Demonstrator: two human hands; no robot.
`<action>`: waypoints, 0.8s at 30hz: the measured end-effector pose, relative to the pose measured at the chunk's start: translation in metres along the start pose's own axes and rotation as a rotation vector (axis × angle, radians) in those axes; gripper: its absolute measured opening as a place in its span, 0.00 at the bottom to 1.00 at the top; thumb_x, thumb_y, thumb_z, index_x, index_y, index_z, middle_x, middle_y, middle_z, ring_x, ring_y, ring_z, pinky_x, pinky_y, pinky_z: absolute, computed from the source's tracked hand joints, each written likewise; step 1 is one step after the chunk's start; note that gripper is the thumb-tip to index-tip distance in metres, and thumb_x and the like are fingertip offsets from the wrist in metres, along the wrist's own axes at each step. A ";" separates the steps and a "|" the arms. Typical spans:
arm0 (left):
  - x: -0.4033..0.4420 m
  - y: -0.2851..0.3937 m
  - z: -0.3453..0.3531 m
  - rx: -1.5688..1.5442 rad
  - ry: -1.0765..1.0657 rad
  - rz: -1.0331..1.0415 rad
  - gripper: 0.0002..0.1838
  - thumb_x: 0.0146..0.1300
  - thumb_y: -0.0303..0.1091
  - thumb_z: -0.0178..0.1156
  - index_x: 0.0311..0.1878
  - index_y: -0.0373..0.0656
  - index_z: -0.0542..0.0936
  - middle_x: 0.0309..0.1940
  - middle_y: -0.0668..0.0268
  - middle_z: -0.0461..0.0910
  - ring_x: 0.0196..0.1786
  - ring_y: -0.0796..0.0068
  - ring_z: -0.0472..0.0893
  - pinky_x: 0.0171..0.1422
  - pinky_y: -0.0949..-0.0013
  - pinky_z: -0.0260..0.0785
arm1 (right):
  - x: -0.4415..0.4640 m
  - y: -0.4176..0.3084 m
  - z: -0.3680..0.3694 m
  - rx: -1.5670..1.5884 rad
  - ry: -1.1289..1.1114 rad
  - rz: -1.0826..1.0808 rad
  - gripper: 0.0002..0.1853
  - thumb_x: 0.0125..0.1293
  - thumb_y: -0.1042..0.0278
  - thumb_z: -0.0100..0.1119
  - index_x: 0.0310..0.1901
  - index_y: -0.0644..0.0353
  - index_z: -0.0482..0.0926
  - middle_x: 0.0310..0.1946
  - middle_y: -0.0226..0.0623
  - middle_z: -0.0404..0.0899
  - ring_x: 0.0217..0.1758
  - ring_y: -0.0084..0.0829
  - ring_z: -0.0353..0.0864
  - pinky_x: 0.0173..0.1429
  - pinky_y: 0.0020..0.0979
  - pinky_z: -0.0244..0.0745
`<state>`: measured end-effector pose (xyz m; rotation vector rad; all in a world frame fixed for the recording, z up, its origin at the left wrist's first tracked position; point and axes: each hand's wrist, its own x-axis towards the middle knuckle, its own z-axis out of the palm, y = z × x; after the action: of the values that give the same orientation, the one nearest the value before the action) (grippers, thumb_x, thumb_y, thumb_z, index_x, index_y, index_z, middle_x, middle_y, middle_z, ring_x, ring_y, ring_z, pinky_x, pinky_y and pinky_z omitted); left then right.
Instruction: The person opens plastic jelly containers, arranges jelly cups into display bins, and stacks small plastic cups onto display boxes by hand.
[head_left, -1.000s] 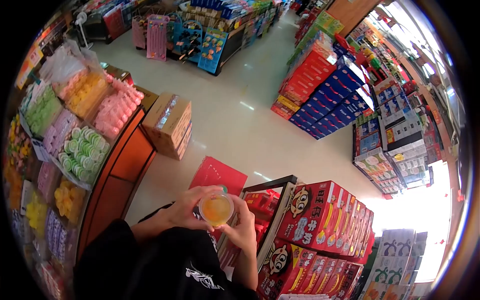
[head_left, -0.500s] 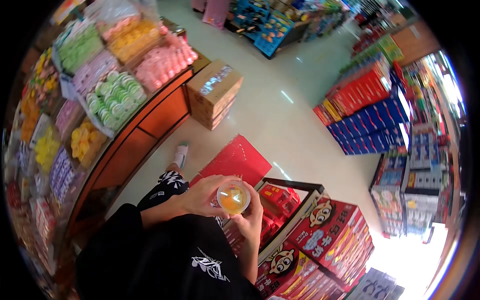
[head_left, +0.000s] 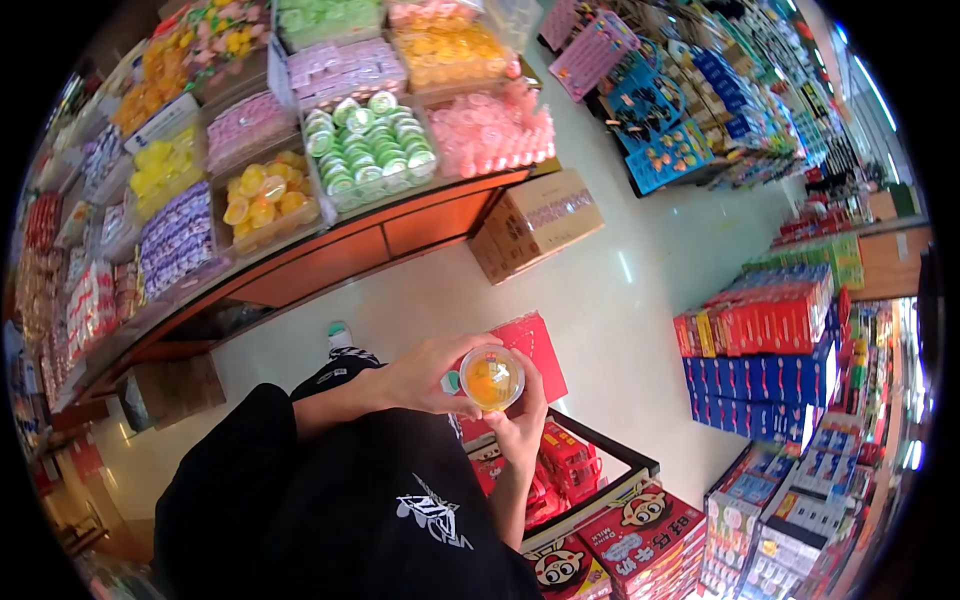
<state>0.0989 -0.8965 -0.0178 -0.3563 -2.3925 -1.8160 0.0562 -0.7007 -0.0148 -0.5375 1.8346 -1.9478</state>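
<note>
A small clear plastic jelly cup with yellow-orange contents is held upright between both hands in front of my body. My left hand grips it from the left, fingers curled along its side. From the right and below, my right hand wraps round it, thumb toward the near side. The cup's round top faces up at me, and glare lies on it. Much of its side is hidden by my fingers.
A candy counter with bins of green-lidded cups and orange jellies runs along the left. A cardboard box stands at its end. Red milk cartons are stacked near right; blue and red boxes stand further right.
The view has swung left, so more of the candy counter shows and the scene has shifted right. Both hands still hold the jelly cup in front of my body.
</note>
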 end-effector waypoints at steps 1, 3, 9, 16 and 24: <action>-0.007 -0.004 -0.014 0.017 0.026 0.016 0.51 0.47 0.62 0.74 0.67 0.39 0.67 0.56 0.53 0.77 0.57 0.54 0.79 0.60 0.59 0.71 | 0.007 0.001 0.018 0.051 0.001 -0.004 0.47 0.47 0.55 0.81 0.65 0.69 0.67 0.56 0.39 0.71 0.62 0.34 0.73 0.66 0.35 0.68; -0.025 -0.006 -0.043 0.002 0.041 -0.033 0.50 0.48 0.61 0.74 0.67 0.39 0.67 0.55 0.54 0.77 0.57 0.54 0.79 0.60 0.59 0.71 | 0.016 0.000 0.053 -0.041 0.006 -0.009 0.49 0.48 0.44 0.77 0.65 0.69 0.66 0.56 0.41 0.72 0.62 0.34 0.73 0.66 0.36 0.67; -0.075 -0.027 -0.122 0.015 0.110 -0.059 0.47 0.48 0.60 0.74 0.65 0.39 0.70 0.56 0.54 0.78 0.56 0.54 0.79 0.60 0.59 0.71 | 0.035 0.010 0.149 -0.047 -0.003 0.038 0.48 0.53 0.42 0.74 0.65 0.69 0.65 0.56 0.41 0.71 0.63 0.35 0.72 0.67 0.36 0.65; -0.121 -0.046 -0.196 0.109 0.185 -0.023 0.43 0.48 0.57 0.75 0.63 0.43 0.72 0.30 0.65 0.76 0.26 0.70 0.73 0.35 0.66 0.67 | 0.050 0.024 0.231 -0.005 -0.076 0.102 0.43 0.55 0.52 0.75 0.66 0.67 0.65 0.55 0.39 0.69 0.63 0.34 0.70 0.67 0.37 0.64; -0.188 -0.061 -0.280 -0.002 0.179 -0.286 0.44 0.48 0.50 0.78 0.66 0.41 0.70 0.41 0.65 0.78 0.36 0.75 0.76 0.38 0.69 0.70 | 0.073 0.042 0.323 0.096 -0.250 0.232 0.40 0.62 0.65 0.69 0.70 0.68 0.57 0.65 0.45 0.66 0.70 0.37 0.66 0.73 0.39 0.60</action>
<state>0.2513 -1.2023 -0.0421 0.1522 -2.4155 -1.8675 0.1699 -1.0141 -0.0379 -0.4896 1.5659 -1.7199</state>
